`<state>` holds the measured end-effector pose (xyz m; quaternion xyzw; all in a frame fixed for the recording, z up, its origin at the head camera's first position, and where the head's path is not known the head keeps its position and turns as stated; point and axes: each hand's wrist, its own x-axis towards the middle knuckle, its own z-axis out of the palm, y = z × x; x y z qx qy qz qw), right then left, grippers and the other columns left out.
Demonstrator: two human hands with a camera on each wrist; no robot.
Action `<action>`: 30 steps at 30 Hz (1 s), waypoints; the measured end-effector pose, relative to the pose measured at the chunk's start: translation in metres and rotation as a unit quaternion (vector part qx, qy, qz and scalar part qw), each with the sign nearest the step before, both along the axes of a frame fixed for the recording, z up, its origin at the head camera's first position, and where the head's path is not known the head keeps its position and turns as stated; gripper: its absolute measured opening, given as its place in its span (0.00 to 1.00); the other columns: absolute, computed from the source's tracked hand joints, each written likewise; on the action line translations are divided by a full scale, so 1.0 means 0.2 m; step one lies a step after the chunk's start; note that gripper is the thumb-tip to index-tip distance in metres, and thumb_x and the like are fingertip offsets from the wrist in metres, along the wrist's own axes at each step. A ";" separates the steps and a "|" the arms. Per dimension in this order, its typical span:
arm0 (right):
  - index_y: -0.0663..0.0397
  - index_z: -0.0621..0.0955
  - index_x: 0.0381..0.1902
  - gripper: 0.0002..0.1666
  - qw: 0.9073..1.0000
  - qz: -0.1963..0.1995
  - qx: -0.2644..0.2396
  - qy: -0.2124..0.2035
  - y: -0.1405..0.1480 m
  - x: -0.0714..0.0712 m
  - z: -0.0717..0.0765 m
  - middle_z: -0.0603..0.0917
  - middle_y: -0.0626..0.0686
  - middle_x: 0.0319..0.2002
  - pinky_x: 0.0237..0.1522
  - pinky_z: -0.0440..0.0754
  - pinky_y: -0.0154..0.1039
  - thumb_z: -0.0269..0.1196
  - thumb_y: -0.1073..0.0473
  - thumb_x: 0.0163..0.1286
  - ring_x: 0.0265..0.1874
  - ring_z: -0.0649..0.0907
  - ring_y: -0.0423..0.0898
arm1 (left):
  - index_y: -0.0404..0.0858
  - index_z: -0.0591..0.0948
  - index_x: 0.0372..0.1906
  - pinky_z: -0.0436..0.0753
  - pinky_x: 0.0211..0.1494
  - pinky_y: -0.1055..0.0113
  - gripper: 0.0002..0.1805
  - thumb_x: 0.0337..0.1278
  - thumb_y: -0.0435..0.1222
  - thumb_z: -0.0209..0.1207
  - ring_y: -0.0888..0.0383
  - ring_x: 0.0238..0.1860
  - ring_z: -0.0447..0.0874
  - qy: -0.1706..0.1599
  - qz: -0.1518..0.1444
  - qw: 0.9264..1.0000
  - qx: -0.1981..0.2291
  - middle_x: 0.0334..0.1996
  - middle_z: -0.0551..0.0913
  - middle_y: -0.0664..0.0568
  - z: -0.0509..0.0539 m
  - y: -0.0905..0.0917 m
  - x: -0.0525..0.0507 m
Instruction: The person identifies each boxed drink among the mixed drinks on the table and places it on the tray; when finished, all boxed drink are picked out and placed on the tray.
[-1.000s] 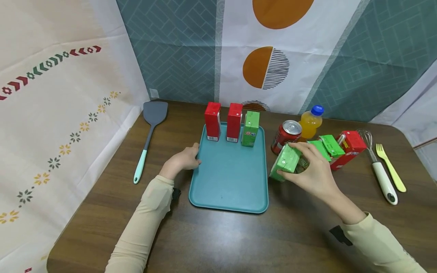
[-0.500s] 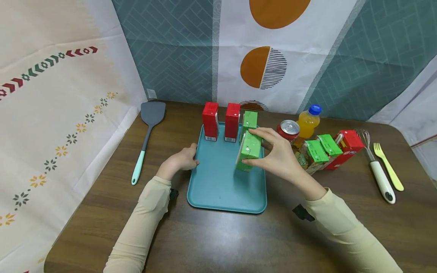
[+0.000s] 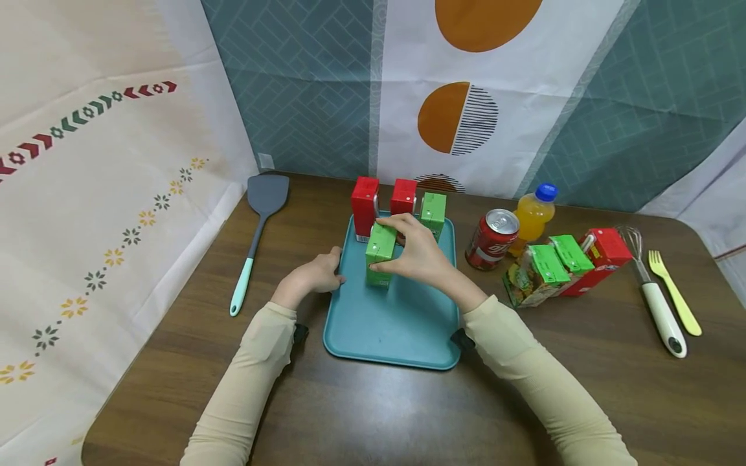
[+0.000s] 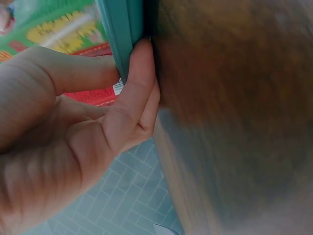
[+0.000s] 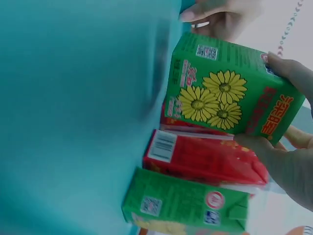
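My right hand (image 3: 421,254) pinches a green carton (image 3: 380,254) upright over the left part of the teal tray (image 3: 390,330); the right wrist view shows yellow flowers on this carton (image 5: 210,93). Whether its base touches the tray, I cannot tell. Behind it stand a red carton (image 3: 364,206), a second red carton (image 3: 403,197) partly hidden by my fingers, and another green carton (image 3: 433,212). At the tray's left edge my left hand (image 3: 315,272) grips the rim, thumb on the inner side and fingers outside, as the left wrist view shows (image 4: 122,44).
Right of the tray stand a red can (image 3: 491,241), an orange drink bottle (image 3: 533,217), two green cartons (image 3: 548,265) (image 3: 571,254) and a red carton (image 3: 606,249). Farther right lie a whisk (image 3: 661,314) and a yellow fork (image 3: 676,294). A spatula (image 3: 256,226) lies at the left.
My right hand has carried the green carton leftward from beside the can, across the tray's right side, to its left part. My left hand has stayed at the rim.
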<state>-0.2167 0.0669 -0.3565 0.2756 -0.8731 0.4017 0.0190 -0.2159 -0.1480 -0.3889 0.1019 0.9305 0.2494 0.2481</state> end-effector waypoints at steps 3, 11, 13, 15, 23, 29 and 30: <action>0.57 0.73 0.61 0.46 1.000 0.016 0.018 0.004 -0.04 -0.03 -0.02 0.72 0.55 0.53 0.44 0.78 0.44 0.77 0.52 0.43 0.47 0.73 0.48 | 0.23 0.48 0.68 0.73 0.55 0.54 0.36 0.63 0.32 0.52 0.48 0.49 0.73 -0.001 -0.002 1.000 -0.001 0.58 0.69 0.32 0.00 0.01 0.00; 0.56 0.71 0.61 0.45 0.999 0.042 0.003 -0.017 -0.13 -0.06 -0.04 0.71 0.55 0.53 0.49 0.78 0.43 0.76 0.54 0.45 0.51 0.72 0.47 | 0.24 0.50 0.67 0.74 0.43 0.60 0.33 0.63 0.32 0.51 0.49 0.43 0.74 -0.001 -0.006 1.000 -0.003 0.52 0.72 0.34 0.00 0.00 -0.01; 0.55 0.70 0.61 0.44 0.999 0.039 0.002 -0.021 -0.14 -0.06 -0.05 0.71 0.56 0.53 0.49 0.78 0.44 0.76 0.54 0.46 0.51 0.71 0.48 | 0.24 0.50 0.67 0.74 0.42 0.60 0.33 0.63 0.32 0.51 0.49 0.42 0.73 -0.003 -0.005 1.000 -0.005 0.51 0.72 0.34 0.00 0.00 -0.01; 0.55 0.69 0.61 0.44 0.999 0.038 0.003 -0.026 -0.14 -0.06 -0.06 0.70 0.56 0.53 0.49 0.78 0.44 0.76 0.55 0.46 0.52 0.71 0.48 | 0.24 0.49 0.67 0.74 0.42 0.60 0.34 0.64 0.32 0.51 0.49 0.42 0.73 -0.007 -0.005 1.000 -0.006 0.52 0.72 0.34 0.00 0.00 0.00; 0.53 0.67 0.62 0.46 0.999 0.037 0.023 -0.029 -0.13 -0.05 -0.06 0.69 0.55 0.54 0.50 0.76 0.44 0.75 0.53 0.47 0.52 0.70 0.48 | 0.24 0.47 0.68 0.74 0.42 0.61 0.36 0.64 0.32 0.51 0.50 0.42 0.74 -0.011 -0.012 1.000 -0.012 0.53 0.72 0.35 -0.02 0.01 -0.01; 0.52 0.64 0.67 0.49 0.996 0.065 0.053 -0.027 -0.10 -0.04 -0.03 0.66 0.54 0.61 0.55 0.72 0.46 0.73 0.51 0.50 0.58 0.67 0.47 | 0.23 0.47 0.68 0.74 0.46 0.59 0.36 0.64 0.33 0.51 0.50 0.44 0.73 -0.006 -0.016 1.000 -0.014 0.55 0.72 0.33 -0.01 -0.01 -0.01; 0.51 0.63 0.68 0.50 0.996 0.071 0.056 -0.025 -0.09 -0.04 -0.02 0.65 0.54 0.62 0.56 0.72 0.46 0.73 0.51 0.50 0.59 0.66 0.47 | 0.23 0.47 0.68 0.74 0.46 0.58 0.36 0.63 0.33 0.51 0.50 0.44 0.73 -0.005 -0.015 1.000 -0.014 0.55 0.71 0.32 -0.01 -0.01 -0.01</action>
